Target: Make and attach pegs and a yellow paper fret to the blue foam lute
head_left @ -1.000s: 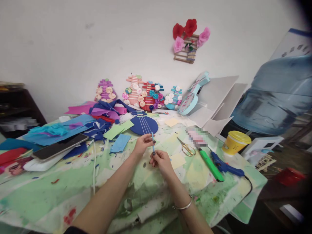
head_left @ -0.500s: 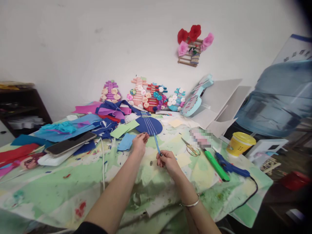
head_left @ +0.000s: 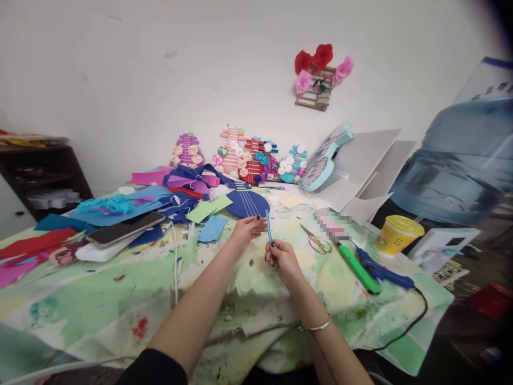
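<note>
- Slim blue strip (head_left: 269, 227): likely light, bendable; best held by its ends
- Right hand (head_left: 282, 259) pinches lower end
- Left hand (head_left: 247, 233) holds nothing, fingers loose beside strip

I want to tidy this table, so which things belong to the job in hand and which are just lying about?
Likely part of the job:
blue strip, in the right hand's grip
dark blue stringed piece, just beyond the left hand
scissors and blue glue gun, perhaps

Seemingly just lying about:
phone
yellow lidded tub
</note>
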Action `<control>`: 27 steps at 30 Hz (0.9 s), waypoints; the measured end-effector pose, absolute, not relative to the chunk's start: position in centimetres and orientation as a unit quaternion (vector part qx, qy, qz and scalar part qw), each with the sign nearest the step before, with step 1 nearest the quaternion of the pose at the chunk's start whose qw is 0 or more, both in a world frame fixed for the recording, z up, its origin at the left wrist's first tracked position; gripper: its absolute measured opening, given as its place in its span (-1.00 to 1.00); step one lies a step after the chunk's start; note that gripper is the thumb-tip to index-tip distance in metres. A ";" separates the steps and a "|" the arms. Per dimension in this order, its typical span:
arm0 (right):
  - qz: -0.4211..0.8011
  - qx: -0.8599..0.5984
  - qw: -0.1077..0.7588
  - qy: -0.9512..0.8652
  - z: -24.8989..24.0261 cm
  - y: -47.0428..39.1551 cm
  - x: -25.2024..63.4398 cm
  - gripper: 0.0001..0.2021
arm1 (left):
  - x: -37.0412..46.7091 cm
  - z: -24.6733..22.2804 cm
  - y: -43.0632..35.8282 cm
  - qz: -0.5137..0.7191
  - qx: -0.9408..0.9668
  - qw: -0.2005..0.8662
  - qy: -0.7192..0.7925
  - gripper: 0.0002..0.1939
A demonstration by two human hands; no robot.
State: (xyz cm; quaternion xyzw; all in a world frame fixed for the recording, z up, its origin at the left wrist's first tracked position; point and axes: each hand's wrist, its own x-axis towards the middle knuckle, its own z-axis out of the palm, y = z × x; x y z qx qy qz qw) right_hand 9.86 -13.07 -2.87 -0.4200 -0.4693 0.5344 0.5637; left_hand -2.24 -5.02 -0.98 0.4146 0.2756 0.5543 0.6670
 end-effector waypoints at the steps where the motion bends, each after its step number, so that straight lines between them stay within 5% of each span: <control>1: 0.532 -0.424 0.562 -0.470 -3.0 -13.0 9.9 -0.88 | -2.2 -0.8 -5.3 0.532 0.440 0.682 0.243 -0.67; 21: 0.633 -0.301 0.536 -0.471 -2.5 -13.6 10.6 -0.86 | -2.2 0.0 -6.9 0.441 0.547 0.700 0.127 -0.82; 27: 0.592 -0.325 0.569 -0.469 -2.7 -13.5 10.5 -0.86 | -2.1 0.2 -6.8 0.504 0.539 0.661 0.137 -0.70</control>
